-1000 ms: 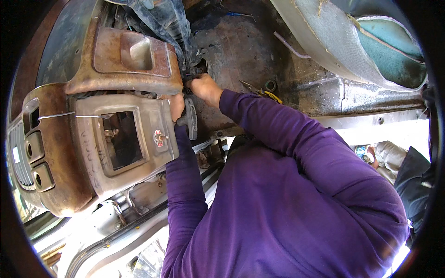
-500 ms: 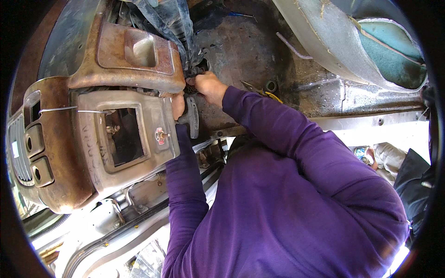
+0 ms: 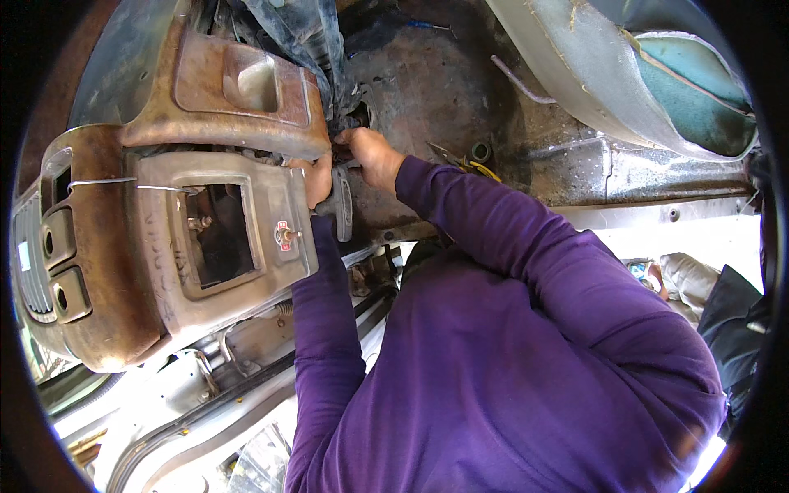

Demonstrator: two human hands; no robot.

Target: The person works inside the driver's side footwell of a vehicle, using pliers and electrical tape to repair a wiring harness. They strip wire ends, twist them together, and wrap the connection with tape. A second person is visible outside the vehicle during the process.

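Note:
My right hand point(image 3: 374, 156) has its fingers closed at a small dark part point(image 3: 355, 123) by a round opening in the worn metal floor point(image 3: 423, 94); what exactly it grips is hidden. My left hand point(image 3: 316, 181) is tucked beside and under the edge of the rusty brown dashboard point(image 3: 222, 131), its fingers mostly out of sight. A grey pedal-like piece point(image 3: 343, 205) stands just right of my left hand. Below the upper panel, a beige panel point(image 3: 156, 230) has a rectangular opening and a small metal fitting point(image 3: 286, 236) on a red label.
Yellow-handled pliers point(image 3: 481, 171) and a dark ring point(image 3: 482, 152) lie right of my hands. A blue screwdriver point(image 3: 423, 25) lies farther back. A grey curved mat point(image 3: 567, 74) fills the upper right. Another person's pale trouser leg point(image 3: 686, 279) shows beyond the sill.
The dashboard has shifted slightly upward in the picture, with more of my left hand showing at its edge. My right hand stays at the same spot with closed fingers.

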